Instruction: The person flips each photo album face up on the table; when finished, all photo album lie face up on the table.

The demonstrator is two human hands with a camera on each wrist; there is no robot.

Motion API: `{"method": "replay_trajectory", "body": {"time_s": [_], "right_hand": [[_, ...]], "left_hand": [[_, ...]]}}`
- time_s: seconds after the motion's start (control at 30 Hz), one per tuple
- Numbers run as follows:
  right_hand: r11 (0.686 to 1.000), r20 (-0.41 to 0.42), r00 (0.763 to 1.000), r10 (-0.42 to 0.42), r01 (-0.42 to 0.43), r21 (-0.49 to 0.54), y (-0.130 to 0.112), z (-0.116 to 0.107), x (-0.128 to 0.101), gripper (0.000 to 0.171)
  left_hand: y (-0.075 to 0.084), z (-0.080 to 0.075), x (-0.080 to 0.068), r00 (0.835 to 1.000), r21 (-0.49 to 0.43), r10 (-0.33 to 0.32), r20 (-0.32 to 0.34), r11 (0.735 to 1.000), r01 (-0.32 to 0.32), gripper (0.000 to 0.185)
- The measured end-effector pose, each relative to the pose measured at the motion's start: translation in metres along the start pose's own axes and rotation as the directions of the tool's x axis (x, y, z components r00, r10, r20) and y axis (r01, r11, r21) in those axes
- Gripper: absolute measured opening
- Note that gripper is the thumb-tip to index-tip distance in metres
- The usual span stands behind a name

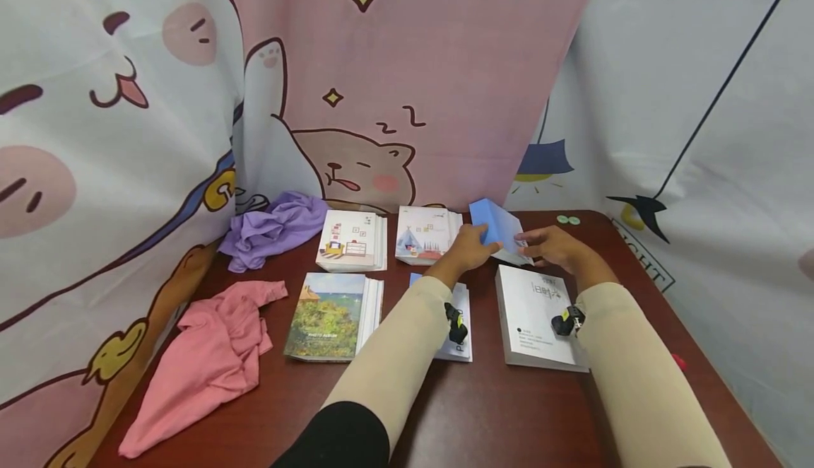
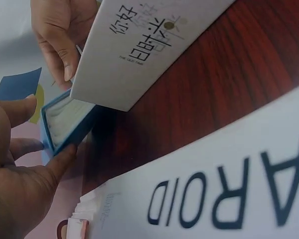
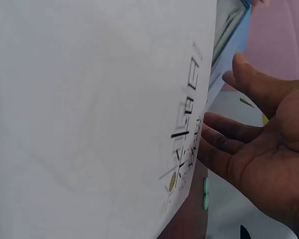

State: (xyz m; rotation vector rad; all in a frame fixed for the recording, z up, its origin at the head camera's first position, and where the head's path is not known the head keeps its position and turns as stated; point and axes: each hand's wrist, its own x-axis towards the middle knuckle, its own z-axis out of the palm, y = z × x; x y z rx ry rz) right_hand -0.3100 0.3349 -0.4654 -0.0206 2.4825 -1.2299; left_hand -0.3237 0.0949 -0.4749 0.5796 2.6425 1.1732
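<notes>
A blue box [image 1: 496, 224] stands tilted at the back right of the table, its pale contents showing in the left wrist view. My left hand [image 1: 469, 250] grips its left end between thumb and fingers. At the box's right end is my right hand [image 1: 559, 249], fingers extended and spread. From the right wrist, the white box [image 3: 104, 109] with black characters hides part of the blue box [image 3: 234, 50], and the right hand's fingertips [image 3: 209, 122] show right at the white box's edge. That white box [image 1: 537, 312] lies below the right hand.
A landscape-covered photo album [image 1: 327, 316], two white illustrated albums, one left [image 1: 350, 242] and one right [image 1: 422, 233], and a partly covered white-and-blue album [image 1: 461, 312] lie on the table [image 1: 470, 411]. Purple cloth [image 1: 276, 227] and pink cloth [image 1: 210, 348] lie left. Green discs [image 1: 568, 220] sit back right.
</notes>
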Motion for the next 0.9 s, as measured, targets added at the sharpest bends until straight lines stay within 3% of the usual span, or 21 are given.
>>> {"method": "replay_trajectory", "body": {"time_s": [0.2,0.53,0.7,0.9], "right_hand": [[0.998,-0.051,0.999,0.002,-0.006,-0.070,0.001,0.001,-0.002,0.059],[0.991,-0.089,0.996,0.009,-0.021,-0.131,0.004,0.004,0.001,0.062],[0.989,-0.096,0.995,0.008,-0.022,-0.144,0.007,-0.001,-0.005,0.064],[0.973,-0.132,0.991,0.011,-0.041,-0.228,0.005,-0.005,-0.023,0.075]], "left_hand": [[-0.005,0.003,-0.005,0.998,0.050,-0.055,0.021,0.997,0.054,0.068],[-0.012,0.000,-0.012,0.992,-0.004,-0.087,0.096,0.996,0.088,0.068],[-0.012,-0.006,-0.013,0.996,0.086,-0.037,0.079,0.996,0.031,0.071],[-0.005,-0.032,-0.026,0.996,0.180,0.046,0.081,0.982,-0.060,0.077]]}}
